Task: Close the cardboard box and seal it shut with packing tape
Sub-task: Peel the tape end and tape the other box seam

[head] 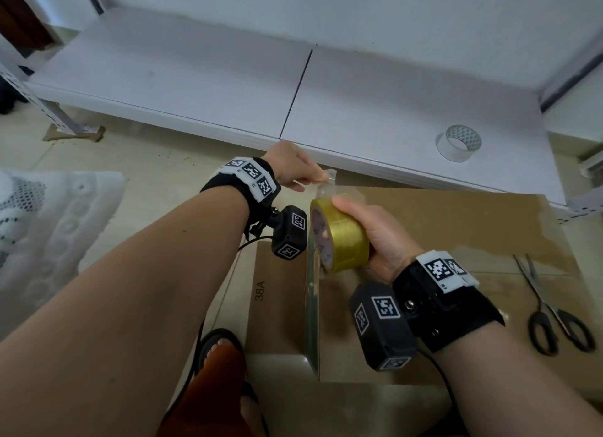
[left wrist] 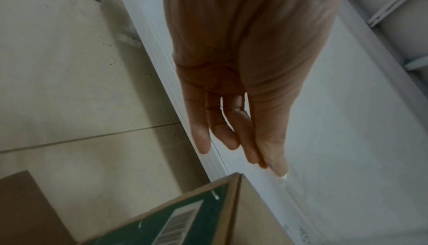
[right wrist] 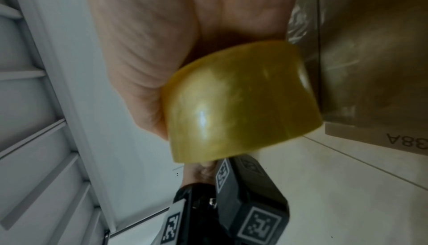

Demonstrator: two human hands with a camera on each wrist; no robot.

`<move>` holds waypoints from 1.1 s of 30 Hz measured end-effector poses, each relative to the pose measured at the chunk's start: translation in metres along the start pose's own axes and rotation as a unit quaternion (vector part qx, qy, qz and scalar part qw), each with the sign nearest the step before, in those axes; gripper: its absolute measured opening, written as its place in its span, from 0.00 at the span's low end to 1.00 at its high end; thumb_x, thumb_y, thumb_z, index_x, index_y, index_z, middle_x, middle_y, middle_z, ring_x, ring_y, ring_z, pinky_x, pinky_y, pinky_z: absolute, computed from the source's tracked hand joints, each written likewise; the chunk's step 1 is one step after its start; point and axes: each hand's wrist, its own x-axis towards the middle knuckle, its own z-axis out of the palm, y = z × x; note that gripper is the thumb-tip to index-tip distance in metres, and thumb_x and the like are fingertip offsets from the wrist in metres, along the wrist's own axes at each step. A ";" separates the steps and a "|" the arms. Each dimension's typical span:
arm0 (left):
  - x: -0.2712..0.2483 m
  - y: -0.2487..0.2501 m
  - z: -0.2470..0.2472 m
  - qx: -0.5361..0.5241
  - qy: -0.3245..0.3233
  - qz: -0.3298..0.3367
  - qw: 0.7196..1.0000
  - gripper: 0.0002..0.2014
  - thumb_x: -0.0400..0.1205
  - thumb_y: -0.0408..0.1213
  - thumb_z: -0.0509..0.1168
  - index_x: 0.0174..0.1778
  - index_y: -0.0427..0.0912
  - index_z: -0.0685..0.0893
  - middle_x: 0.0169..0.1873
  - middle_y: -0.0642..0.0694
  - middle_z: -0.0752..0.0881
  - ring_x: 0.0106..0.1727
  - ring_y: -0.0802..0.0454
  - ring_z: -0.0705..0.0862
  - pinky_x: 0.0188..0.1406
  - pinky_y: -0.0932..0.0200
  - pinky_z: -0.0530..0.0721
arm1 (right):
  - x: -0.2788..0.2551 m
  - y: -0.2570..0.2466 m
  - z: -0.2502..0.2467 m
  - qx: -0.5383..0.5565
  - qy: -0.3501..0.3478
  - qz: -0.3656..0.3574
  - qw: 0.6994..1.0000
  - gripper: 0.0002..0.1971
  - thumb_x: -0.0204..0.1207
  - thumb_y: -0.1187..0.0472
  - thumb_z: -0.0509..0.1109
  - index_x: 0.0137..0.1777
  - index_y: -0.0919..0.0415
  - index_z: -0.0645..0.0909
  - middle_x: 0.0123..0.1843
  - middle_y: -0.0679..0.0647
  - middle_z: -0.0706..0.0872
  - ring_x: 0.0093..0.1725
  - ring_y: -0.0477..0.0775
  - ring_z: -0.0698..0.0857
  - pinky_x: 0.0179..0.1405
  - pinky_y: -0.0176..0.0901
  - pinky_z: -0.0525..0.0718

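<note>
Lying far left on the floor, white foam padding is being left untouched. Next, the loose end of the tape strip is being pinched by the left hand above the box's far edge. Beside it, the yellow tape roll is being gripped by the right hand over the center seam of the cardboard box, which is sitting on the floor, flaps down. Scissors are lying on the box's right part. Another tape roll is resting on the white shelf.
</note>
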 end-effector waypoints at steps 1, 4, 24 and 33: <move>0.002 -0.001 0.000 0.002 0.003 0.000 1.000 0.08 0.73 0.38 0.77 0.42 0.39 0.88 0.38 0.47 0.89 0.43 0.56 0.86 0.49 0.59 0.89 | 0.000 0.000 -0.002 -0.005 -0.013 0.004 1.000 0.20 0.67 0.49 0.78 0.50 0.65 0.85 0.39 0.62 0.89 0.36 0.56 0.87 0.41 0.48 0.85; 0.006 -0.002 0.000 0.004 0.007 0.005 1.000 0.07 0.73 0.38 0.78 0.41 0.40 0.88 0.38 0.47 0.89 0.42 0.57 0.86 0.47 0.61 0.89 | 0.001 -0.002 -0.007 -0.018 -0.050 0.009 0.999 0.17 0.66 0.53 0.77 0.46 0.67 0.87 0.43 0.64 0.89 0.40 0.58 0.86 0.49 0.52 0.84; 0.018 -0.007 0.004 0.029 -0.041 -0.038 0.998 0.10 0.74 0.40 0.76 0.47 0.40 0.89 0.43 0.49 0.87 0.50 0.56 0.81 0.43 0.63 0.88 | 0.006 -0.012 -0.007 -0.026 -0.054 -0.010 0.998 0.15 0.61 0.54 0.76 0.40 0.67 0.84 0.33 0.56 0.89 0.30 0.49 0.86 0.33 0.39 0.86; 0.019 -0.017 -0.001 0.161 0.058 -0.039 0.984 0.34 0.72 0.45 0.78 0.74 0.42 0.76 0.51 0.46 0.88 0.45 0.52 0.88 0.52 0.51 0.89 | 0.005 -0.012 -0.008 -0.032 -0.059 -0.011 0.998 0.15 0.61 0.53 0.74 0.40 0.65 0.83 0.33 0.55 0.89 0.31 0.49 0.86 0.32 0.38 0.87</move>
